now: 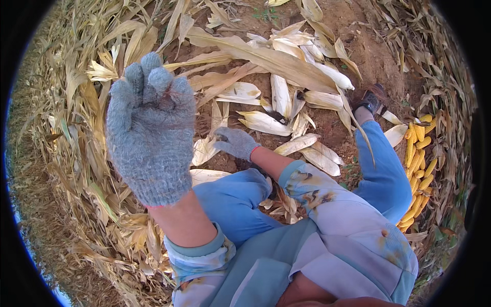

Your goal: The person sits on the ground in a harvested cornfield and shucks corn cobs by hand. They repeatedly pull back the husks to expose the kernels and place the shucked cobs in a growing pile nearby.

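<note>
My left hand (153,130), in a grey knitted glove, is raised near the camera with its palm showing. The fingers are partly bent, and only fine reddish corn silk clings to them. My right hand (236,143), gloved alike, hangs low over the soil between my legs, its fingers apart. Beside its fingertips lies a pale corn husk (205,149); whether they touch, I cannot tell. Several ears of corn in whitish husks (264,122) lie just beyond and to the right of that hand.
Husked yellow corn cobs (420,169) are piled at the right, beyond my bent leg in blue trousers (383,169). Dry corn stalks and leaves (76,153) cover the left side. A long dry leaf (268,61) arches over the husked-in ears. Reddish soil (368,42) shows at the top.
</note>
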{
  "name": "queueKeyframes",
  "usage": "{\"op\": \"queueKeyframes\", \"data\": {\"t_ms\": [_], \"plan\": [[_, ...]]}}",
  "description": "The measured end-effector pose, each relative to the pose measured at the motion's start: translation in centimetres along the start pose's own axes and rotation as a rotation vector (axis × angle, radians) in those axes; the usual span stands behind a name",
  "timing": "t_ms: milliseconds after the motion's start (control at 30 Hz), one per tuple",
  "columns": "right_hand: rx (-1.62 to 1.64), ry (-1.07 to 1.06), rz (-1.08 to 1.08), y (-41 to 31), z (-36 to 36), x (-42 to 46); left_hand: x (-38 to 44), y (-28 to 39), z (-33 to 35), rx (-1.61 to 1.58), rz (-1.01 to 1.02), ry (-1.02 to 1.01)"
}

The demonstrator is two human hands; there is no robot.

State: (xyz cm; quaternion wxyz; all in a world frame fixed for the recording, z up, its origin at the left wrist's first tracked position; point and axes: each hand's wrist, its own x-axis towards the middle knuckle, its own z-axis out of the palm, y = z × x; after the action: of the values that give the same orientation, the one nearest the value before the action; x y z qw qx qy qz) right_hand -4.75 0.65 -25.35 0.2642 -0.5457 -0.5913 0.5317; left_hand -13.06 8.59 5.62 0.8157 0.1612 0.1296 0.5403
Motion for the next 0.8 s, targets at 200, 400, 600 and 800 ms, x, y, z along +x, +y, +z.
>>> {"op": "queueKeyframes", "data": {"t_ms": [200, 400, 600, 800], "plan": [[-0.557, 0.508, 0.281, 10.5, -6.2, -6.0, 0.3, -1.3, 0.3, -0.031, -0.065, -0.066], [-0.710, 0.223, 0.508, 7.6, -8.0, -5.8, 0.4, -2.7, 0.6, 0.002, -0.084, -0.003], [-0.796, 0.168, 0.279, 7.6, -5.8, -8.1, 1.3, -4.0, 1.2, 0.028, -0.132, 0.003], [-0.547, 0.313, 0.159, 5.8, -5.5, -12.5, 0.5, -4.6, 2.0, 0.139, -0.080, 0.060]]}}
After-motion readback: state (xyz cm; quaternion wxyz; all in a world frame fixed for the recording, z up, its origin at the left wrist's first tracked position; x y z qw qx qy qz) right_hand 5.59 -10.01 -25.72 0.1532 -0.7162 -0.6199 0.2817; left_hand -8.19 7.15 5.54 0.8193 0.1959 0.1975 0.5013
